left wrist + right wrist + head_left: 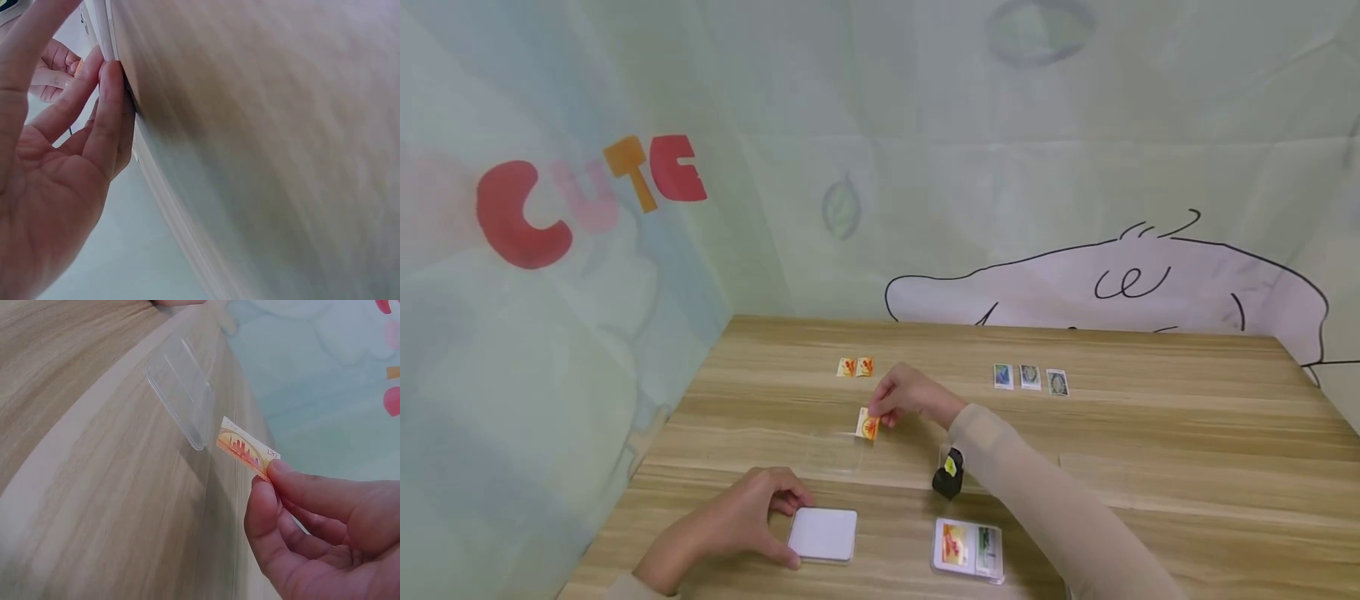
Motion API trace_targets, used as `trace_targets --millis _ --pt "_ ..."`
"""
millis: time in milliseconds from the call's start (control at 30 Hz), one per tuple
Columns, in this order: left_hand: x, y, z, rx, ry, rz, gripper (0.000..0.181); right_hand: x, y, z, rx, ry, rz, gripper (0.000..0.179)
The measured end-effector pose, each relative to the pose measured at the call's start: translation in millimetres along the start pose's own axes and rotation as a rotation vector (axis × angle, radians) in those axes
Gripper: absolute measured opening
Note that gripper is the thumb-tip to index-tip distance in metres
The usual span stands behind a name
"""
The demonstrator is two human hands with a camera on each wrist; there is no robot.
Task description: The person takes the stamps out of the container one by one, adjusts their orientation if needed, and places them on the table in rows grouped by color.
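My right hand pinches a postage stamp by its edge, just above the table. In the right wrist view the stamp has perforated edges and an orange-red skyline print; thumb and forefinger hold one corner. My left hand grips a flat white square case at its left side, thumb at the near corner and fingers at the far one. The left wrist view shows the left hand's fingers against the case's pale edge. Two similar orange stamps lie side by side beyond the right hand.
Three blue-grey stamps lie in a row at the back right. A small black object with a yellow-green mark stands near the right forearm. Nearer lies a clear case with stamps. A transparent plastic case is on the table.
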State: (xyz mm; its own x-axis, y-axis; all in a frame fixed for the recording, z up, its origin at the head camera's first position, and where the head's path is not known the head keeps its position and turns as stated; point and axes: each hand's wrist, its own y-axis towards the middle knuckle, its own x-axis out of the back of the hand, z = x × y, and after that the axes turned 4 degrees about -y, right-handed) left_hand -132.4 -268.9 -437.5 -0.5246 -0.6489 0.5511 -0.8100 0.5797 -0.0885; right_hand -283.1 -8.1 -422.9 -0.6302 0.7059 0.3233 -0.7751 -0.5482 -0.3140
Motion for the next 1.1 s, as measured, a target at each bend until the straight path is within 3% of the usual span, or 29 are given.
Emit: trace_targets --millis 433,1100 --pt "0.4 0.2 -0.8 0.024 0.003 0.006 0.057 9.5 5.7 -2.5 0.0 -0.014 -0.032 0.002" --pt "-0.8 -0.4 -0.8 -0.003 0.003 -0.003 0.058 24.0 14.8 -5.4 0.0 -0.024 -0.074 0.004"
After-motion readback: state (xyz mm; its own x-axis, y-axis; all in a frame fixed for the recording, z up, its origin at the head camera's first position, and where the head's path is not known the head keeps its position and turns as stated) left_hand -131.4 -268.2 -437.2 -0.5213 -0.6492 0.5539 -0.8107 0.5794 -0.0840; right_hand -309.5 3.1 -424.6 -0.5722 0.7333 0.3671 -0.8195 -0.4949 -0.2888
